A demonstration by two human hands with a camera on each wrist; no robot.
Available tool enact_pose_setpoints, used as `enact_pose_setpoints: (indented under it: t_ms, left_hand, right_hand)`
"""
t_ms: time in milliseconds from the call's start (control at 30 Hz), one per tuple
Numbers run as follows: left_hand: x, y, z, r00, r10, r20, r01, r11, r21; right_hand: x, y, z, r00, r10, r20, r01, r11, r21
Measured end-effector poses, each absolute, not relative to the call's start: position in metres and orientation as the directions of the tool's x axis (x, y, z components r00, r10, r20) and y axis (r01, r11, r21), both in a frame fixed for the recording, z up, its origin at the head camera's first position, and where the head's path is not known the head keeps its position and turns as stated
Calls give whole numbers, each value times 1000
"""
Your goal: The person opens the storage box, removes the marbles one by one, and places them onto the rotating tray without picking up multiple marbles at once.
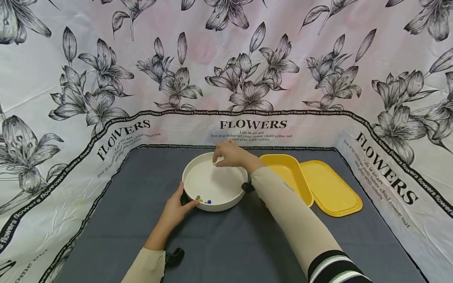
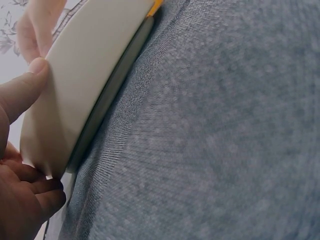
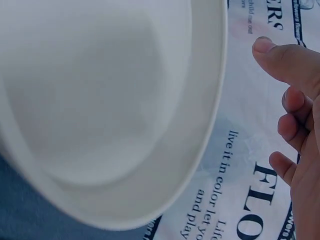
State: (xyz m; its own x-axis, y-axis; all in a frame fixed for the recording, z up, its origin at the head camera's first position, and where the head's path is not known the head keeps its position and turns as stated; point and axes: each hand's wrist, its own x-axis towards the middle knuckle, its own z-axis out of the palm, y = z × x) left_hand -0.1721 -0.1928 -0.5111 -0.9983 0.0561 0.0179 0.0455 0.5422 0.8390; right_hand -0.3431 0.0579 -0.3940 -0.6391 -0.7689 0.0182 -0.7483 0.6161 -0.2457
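Note:
A round white dish (image 1: 221, 182) stands on the grey cloth. My left hand (image 1: 174, 211) grips its near left rim, thumb on top and fingers low against the outer wall in the left wrist view. Near that thumb, a blue marble (image 1: 209, 201) and several yellowish-green marbles (image 1: 199, 197) lie inside the dish. Over the dish's far part, my right hand (image 1: 231, 154) is raised with thumb and forefinger pinched together on a small pale marble (image 1: 214, 164). That marble is barely visible and does not show in the right wrist view.
To the right of the dish, a yellow rectangular container (image 1: 283, 163) stands partly hidden under my right forearm. Its flat yellow lid (image 1: 332, 188) lies against its right side. A flower-printed cloth (image 1: 251, 133) rises behind the grey surface (image 1: 226, 243).

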Motion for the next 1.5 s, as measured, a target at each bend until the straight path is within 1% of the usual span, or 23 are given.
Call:
enact_pose_setpoints:
  t_ms: [100,300,567,933,1200,1367,1500]
  left_hand:
    - [-173,-193,-509,-998,62,16,47,545,837]
    - [-175,-194,-506,-998,54,24,50,545,837]
    - [-173,-191,-509,-999,49,6,33,568,822]
    - [-171,-192,-510,-999,50,17,42,573,818]
    - [-170,-195,-508,-999,35,16,33,567,823]
    - [-170,-196,-508,-999,43,12,35,569,822]
    - [-169,-194,-510,-999,43,16,38,579,814]
  right_hand:
    - [-348,54,-398,-637,-770,3,-743,614,-266]
    - [-354,48,-405,-647,-762,-8,-737,629,-247]
    - [-353,44,-418,-666,-745,-40,-714,652,-256]
    - [-353,40,-429,-683,-727,-69,-685,671,-284]
    - [-350,36,-434,-671,-739,-64,-689,653,-315]
    - [-345,39,-427,-672,-739,-47,-689,647,-328]
    - [-341,46,-421,-658,-753,-12,-713,628,-311]
